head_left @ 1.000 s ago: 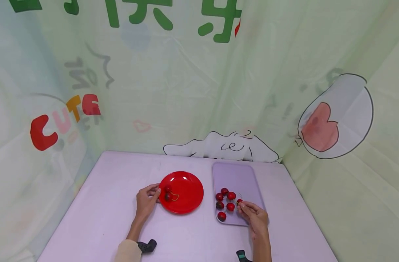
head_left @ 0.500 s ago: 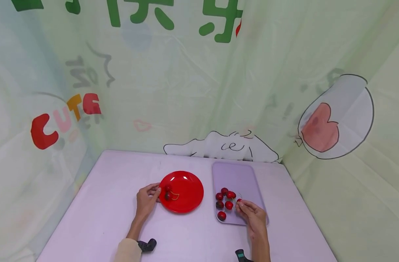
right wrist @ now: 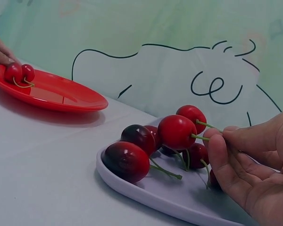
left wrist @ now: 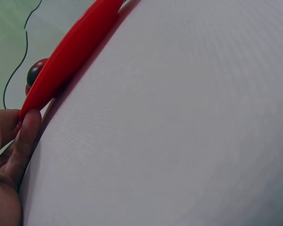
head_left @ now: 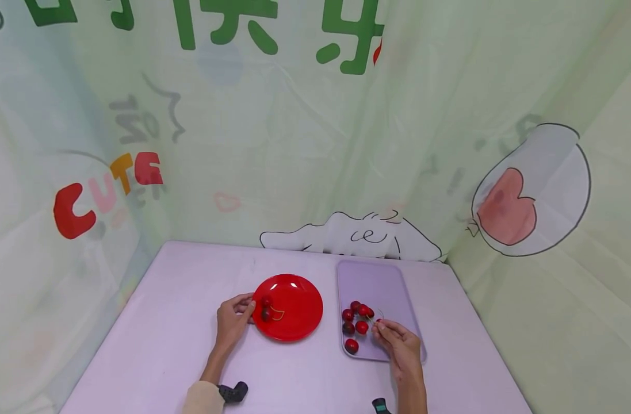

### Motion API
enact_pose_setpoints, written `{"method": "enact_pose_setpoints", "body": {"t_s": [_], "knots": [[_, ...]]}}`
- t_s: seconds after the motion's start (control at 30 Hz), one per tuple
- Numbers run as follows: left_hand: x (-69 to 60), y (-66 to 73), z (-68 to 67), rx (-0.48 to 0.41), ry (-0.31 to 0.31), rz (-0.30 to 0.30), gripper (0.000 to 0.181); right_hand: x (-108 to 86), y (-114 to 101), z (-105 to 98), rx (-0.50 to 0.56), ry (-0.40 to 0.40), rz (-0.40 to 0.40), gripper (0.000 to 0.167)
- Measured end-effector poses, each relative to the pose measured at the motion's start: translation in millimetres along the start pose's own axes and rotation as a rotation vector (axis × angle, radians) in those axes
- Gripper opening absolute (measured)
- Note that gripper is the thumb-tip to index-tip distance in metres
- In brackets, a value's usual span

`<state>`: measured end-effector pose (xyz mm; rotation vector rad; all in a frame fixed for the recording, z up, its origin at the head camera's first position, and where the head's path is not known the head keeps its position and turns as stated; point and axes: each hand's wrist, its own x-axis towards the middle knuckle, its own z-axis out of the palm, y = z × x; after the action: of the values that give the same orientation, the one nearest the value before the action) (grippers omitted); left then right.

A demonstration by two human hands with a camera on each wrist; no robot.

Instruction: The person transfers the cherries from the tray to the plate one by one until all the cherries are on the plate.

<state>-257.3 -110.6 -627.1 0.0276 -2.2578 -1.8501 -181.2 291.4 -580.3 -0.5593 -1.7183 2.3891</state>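
Widest of all, a pale table (head_left: 294, 379). On its right side, a flat purple tray (head_left: 377, 283). Left of that, apart from it, a round red plate (head_left: 302, 307). At the plate's left edge, the left hand (head_left: 233, 319), pinching the rim. Well away, over the tray's near right side, the right hand (head_left: 404, 346), thumb and finger squeezed together.

On the plate's left side, two plate cherries (right wrist: 13, 72). On the tray's near left, other cherries (right wrist: 126, 161) in a bunch. By the fingers, two held cherries (right wrist: 177, 132), pinched by green stems (right wrist: 200, 137); hard to tell if touching the rest.

Could slip free, with stems so thin. Could bump the bunch and start it rolling, if dragged sideways. Could tip the plate, if lifted by one edge.
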Motion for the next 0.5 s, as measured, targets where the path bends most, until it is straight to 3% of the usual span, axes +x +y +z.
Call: {"method": "enact_pose_setpoints", "body": {"t_s": [0.13,0.27,0.5], "knots": [[0.9,-0.8,0.6,0.008,0.003,0.003,0.030,-0.7,-1.5,1.9,0.005,-0.016,-0.017,0.023],[0.7,-2.6,2.4,0.023,0.006,0.016,0.029,1.0,0.7,0.0,0.018,-0.033,-0.035,0.019],[3.8,-6.8,3.4,0.016,0.005,-0.016,0.030,5.2,3.1,0.2,0.016,-0.027,-0.019,0.015]]}}
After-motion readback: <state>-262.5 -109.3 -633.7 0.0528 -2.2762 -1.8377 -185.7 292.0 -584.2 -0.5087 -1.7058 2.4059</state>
